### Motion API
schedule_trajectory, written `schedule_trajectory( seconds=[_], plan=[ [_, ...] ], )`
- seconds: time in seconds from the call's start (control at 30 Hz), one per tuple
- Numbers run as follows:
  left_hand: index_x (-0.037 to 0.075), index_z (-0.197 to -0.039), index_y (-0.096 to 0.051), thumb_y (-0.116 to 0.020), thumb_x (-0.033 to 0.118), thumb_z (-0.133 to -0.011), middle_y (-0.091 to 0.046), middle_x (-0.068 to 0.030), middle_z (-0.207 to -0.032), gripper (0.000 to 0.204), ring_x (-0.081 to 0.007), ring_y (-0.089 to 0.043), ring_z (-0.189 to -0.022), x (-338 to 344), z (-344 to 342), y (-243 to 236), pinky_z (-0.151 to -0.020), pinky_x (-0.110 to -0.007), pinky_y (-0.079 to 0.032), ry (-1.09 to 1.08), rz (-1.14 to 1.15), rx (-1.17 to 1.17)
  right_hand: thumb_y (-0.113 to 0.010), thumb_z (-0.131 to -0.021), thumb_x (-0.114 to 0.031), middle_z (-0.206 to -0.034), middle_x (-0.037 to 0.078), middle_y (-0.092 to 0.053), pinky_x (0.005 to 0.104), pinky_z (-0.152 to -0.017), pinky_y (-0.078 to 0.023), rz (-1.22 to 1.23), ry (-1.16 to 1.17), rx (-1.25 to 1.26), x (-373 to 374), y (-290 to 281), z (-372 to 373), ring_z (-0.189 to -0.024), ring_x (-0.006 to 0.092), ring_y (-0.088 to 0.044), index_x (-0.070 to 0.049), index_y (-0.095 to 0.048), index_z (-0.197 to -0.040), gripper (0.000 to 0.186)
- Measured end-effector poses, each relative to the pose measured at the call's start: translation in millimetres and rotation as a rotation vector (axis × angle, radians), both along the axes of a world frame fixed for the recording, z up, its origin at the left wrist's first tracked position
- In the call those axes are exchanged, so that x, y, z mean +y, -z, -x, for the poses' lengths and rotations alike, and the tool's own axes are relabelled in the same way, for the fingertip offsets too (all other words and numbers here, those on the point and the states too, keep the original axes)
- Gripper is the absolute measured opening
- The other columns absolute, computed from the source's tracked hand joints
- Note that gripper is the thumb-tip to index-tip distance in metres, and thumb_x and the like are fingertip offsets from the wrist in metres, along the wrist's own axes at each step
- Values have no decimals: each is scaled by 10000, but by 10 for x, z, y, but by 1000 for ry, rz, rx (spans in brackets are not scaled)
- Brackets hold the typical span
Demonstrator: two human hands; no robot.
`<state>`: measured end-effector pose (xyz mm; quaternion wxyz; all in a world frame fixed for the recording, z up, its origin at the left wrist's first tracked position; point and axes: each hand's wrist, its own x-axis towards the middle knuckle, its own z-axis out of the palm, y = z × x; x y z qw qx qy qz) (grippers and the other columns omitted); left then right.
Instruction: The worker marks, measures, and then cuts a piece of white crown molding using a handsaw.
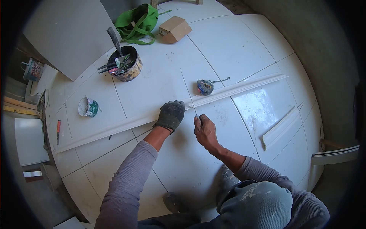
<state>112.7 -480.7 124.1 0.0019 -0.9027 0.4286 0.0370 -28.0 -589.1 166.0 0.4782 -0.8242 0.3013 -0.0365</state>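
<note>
A long white moulding strip (pixel 236 90) lies slantwise across the tiled floor. My left hand (pixel 170 115), in a dark work glove, is closed over the strip near its middle. Bare and closed, my right hand (pixel 206 131) grips a thin-bladed saw (pixel 187 88) just on the near side of the strip. The narrow blade, seen edge-on, crosses over the moulding to the right of my glove and points away from me. Just beyond the strip rests a tape measure (pixel 205 87), with a bit of its strap or tape stretched to the right.
A bucket of tools (pixel 131 70), a green bag (pixel 138 23) and a cardboard box (pixel 174 29) stand at the back. On the left are a small tub (pixel 88 107) and an orange-handled tool (pixel 58 131). Shorter moulding pieces (pixel 281 128) lie at right.
</note>
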Motion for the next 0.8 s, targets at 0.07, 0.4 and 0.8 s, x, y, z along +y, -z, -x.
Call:
schedule_trajectory(
  seconds=[0.07, 0.4, 0.8],
  plan=[
    [87, -951, -656, -557, 170, -914, -706, -117, -875, 134, -275, -717, -828, -9, -2, -5, -726, -409, -588, -10, 17, 14, -555, -1004, -201, -652, 284, -589, 538, -610, -438, 5, -1, 7, 1, -21, 28, -637, 499, -593, 53, -534, -845, 300],
    [91, -934, -682, -577, 187, -902, -715, -130, -864, 146, -310, -715, -837, -10, -74, 22, -758, -436, -579, -29, 55, 68, -553, -1004, -184, -635, 269, -576, 544, -578, -422, -8, -34, 73, 48, -110, 555, -626, 503, -577, 36, -511, -835, 281],
    [84, -937, -686, -537, 146, -916, -726, -134, -874, 163, -296, -730, -834, 11, -87, -21, -739, -426, -593, 22, 43, 53, -537, -1006, -204, -622, 232, -545, 478, -565, -425, -32, -13, 51, 50, -8, 559, -546, 371, -525, 55, -523, -806, 327]
  ],
)
